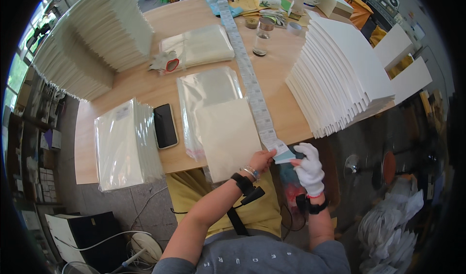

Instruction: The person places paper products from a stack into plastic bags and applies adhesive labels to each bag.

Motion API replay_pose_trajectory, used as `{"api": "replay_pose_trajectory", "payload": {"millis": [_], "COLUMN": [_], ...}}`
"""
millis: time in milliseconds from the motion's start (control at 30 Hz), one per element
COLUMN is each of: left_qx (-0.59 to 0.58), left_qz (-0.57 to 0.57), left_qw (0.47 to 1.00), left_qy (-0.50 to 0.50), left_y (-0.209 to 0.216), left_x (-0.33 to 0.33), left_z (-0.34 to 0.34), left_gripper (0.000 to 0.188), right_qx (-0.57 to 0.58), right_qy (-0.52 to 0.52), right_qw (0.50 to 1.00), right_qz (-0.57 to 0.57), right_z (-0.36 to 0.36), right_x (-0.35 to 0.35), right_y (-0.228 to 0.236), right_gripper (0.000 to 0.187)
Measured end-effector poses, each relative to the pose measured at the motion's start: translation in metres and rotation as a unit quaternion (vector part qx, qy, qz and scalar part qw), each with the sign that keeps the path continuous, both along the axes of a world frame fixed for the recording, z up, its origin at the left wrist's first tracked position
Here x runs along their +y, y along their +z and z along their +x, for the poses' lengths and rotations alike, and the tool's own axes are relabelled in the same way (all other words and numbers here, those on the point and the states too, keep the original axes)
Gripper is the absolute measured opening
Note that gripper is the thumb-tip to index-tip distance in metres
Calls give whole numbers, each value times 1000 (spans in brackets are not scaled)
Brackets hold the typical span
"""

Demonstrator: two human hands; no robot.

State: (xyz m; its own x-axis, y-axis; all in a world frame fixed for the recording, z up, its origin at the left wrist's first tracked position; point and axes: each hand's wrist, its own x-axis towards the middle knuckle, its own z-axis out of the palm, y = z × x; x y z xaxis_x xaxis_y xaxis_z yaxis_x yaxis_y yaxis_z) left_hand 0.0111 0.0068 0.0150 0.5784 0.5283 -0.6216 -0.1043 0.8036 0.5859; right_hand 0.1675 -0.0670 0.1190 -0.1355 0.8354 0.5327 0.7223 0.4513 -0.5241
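A long strip of white labels [252,85] runs from the far side of the table down to its near edge. There my bare left hand [262,160] pinches the strip's end. My right hand [309,169], in a white glove, grips the light blue end of the strip's backing with thumb and fingers. Left of the strip, a cream cardboard sheet [229,136] lies partly over a stack of clear plastic sleeves [208,87], close to my left hand.
Tall stacks of white board stand at the far left [92,41] and right [347,75]. A wrapped pile [121,143] and a phone [165,125] lie at the near left. Farther back are more plastic sleeves [199,46] and a glass jar [262,37].
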Motion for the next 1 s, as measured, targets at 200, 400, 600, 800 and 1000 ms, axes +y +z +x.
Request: {"api": "replay_pose_trajectory", "payload": {"millis": [200, 400, 600, 800, 1000], "left_qx": [81, 286, 173, 77, 17], "left_qz": [284, 387, 127, 79, 167], "left_qw": [955, 856, 952, 978, 966], "left_qy": [5, 191, 216, 176, 197], "left_y": [25, -14, -26, -21, 19], "left_x": [-28, -63, -71, -56, -48], "left_z": [-58, -187, -198, -173, -171], "left_gripper": [28, 24, 35, 38, 44], "right_qx": [210, 170, 131, -67, -117], "right_qy": [-65, -77, -75, -87, -185], "right_qw": [967, 941, 940, 986, 966], "right_qz": [-128, -282, -306, -129, -138], "right_z": [-27, -66, -89, -91, -69], "right_x": [88, 199, 216, 220, 166], "right_y": [-3, -68, -71, -90, -67], "right_gripper": [11, 21, 20, 28, 33]}}
